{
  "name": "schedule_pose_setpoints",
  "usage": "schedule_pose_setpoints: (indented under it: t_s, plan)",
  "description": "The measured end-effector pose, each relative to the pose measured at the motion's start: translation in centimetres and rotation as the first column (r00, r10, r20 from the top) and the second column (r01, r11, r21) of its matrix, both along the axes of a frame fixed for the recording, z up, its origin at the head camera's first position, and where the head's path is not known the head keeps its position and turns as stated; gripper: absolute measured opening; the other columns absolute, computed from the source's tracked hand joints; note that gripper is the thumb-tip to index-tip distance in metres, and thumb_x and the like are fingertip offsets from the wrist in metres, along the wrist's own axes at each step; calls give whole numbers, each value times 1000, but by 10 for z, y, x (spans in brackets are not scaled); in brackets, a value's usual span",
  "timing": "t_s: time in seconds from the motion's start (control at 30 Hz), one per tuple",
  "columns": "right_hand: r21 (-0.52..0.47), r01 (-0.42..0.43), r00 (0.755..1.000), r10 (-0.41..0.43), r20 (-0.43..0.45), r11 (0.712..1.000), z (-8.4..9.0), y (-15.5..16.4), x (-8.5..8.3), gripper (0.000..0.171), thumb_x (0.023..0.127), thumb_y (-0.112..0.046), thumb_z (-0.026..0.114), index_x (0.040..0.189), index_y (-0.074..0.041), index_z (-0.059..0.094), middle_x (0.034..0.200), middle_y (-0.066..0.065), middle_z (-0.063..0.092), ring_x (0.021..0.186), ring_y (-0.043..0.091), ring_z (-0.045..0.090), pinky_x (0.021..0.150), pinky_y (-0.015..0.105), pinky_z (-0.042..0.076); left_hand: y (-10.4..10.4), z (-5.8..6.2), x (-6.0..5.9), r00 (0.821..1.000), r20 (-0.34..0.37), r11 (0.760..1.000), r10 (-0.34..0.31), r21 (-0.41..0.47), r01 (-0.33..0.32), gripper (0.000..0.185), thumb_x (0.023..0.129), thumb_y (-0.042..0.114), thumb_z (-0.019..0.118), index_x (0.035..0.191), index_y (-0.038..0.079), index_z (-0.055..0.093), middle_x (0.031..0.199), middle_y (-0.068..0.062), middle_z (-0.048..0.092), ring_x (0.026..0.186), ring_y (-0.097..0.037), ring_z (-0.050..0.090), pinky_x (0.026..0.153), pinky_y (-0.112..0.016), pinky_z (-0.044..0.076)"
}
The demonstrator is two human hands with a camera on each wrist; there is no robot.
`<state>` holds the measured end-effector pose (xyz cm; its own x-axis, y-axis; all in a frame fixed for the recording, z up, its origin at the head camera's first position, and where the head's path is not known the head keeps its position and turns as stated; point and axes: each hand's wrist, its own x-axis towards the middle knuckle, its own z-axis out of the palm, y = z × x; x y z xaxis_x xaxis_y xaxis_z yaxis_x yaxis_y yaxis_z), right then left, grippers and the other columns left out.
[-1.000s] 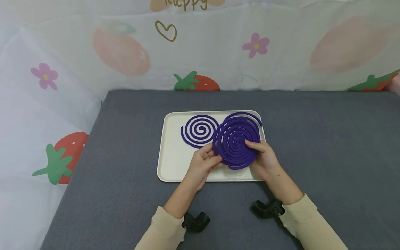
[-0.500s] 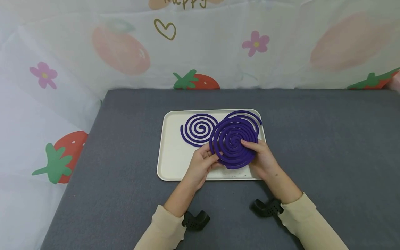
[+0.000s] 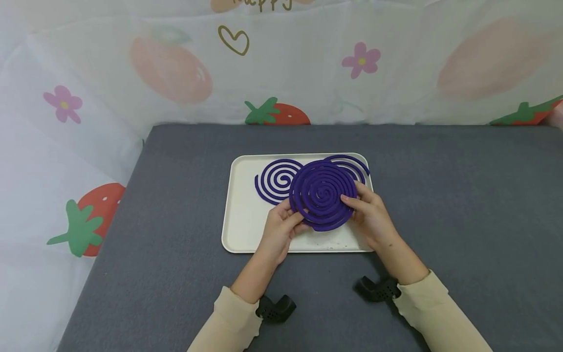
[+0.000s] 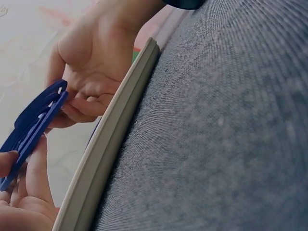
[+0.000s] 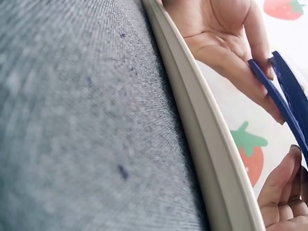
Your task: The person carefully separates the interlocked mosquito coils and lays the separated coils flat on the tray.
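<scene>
Both hands hold a stack of purple mosquito coils [image 3: 323, 188] over the tray. My left hand [image 3: 277, 230] pinches its lower left edge, thumb on top. At the right side my right hand [image 3: 373, 220] grips it, with the thumb laid over the face and fingers at the edge and behind. Side on, the held coils [image 4: 36, 118] look like two layers, with a narrow gap showing between them. Another coil [image 3: 285, 182] lies flat on the left of the tray. Behind the held stack, one more coil [image 3: 347, 157] is mostly hidden at the tray's upper right.
The cream tray [image 3: 244, 230] has a raised rim and rests on a grey cloth-covered table [image 3: 176, 220]. Small dark crumbs lie near the tray's front edge. A white printed curtain [image 3: 308, 29] hangs behind the table. Black devices [image 3: 276, 309] are worn on both wrists.
The held stack has shifted left and its layers look more nearly aligned. More of the right hand's fingers now show at its right edge. The left hand has barely moved.
</scene>
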<state>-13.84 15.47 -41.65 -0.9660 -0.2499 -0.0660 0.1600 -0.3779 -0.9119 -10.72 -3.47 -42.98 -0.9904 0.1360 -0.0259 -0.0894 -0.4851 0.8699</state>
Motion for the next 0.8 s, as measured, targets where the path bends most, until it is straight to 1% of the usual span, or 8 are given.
schedule_pose_setpoints:
  t_s: [0.07,0.2,0.43,0.53,0.63,0.8]
  plan:
    - [13,-5,1000,5,-19,1000,0,0,0,28,93,6,46,117,-7,52,96,-1,64,80,8,62,68,21,52,0,0,0,1000,4,1000,2,7,-2,31,89,-11,47,118,-18,48,90,-2,67,75,-10,65,66,-23,55]
    - [21,-1,999,2,-45,1000,0,0,0,28,93,6,48,118,-4,51,94,1,65,79,9,63,65,21,53,-1,0,0,1000,12,1000,-7,23,6,30,89,-11,47,119,-17,48,90,-2,67,74,-10,65,66,-23,56]
    - [45,19,999,-18,-38,999,-1,0,0,29,92,6,50,120,-4,52,94,0,66,78,9,64,66,21,54,-2,-1,0,1000,11,999,-24,34,24,29,90,-10,45,118,-15,47,90,-2,67,75,-11,66,67,-23,56]
    - [46,26,999,-25,-27,999,-1,0,0,27,93,5,49,117,-6,54,93,0,66,78,8,63,65,20,53,-2,-1,0,1000,16,999,-24,34,24,29,90,-10,46,119,-15,47,90,-2,67,75,-11,66,67,-23,56]
    - [52,41,999,-40,-12,998,-1,0,0,24,94,3,48,111,-11,58,92,-2,65,76,6,62,63,19,52,-2,-1,0,1000,21,999,-22,31,22,28,90,-10,46,118,-15,48,90,-3,67,75,-11,66,67,-23,56]
    - [64,80,997,-80,0,995,0,0,0,26,95,0,49,102,-19,65,84,-4,62,62,5,55,52,18,45,-2,-1,-1,999,24,999,-22,27,21,27,91,-11,46,117,-15,48,90,-3,67,75,-11,66,68,-24,56]
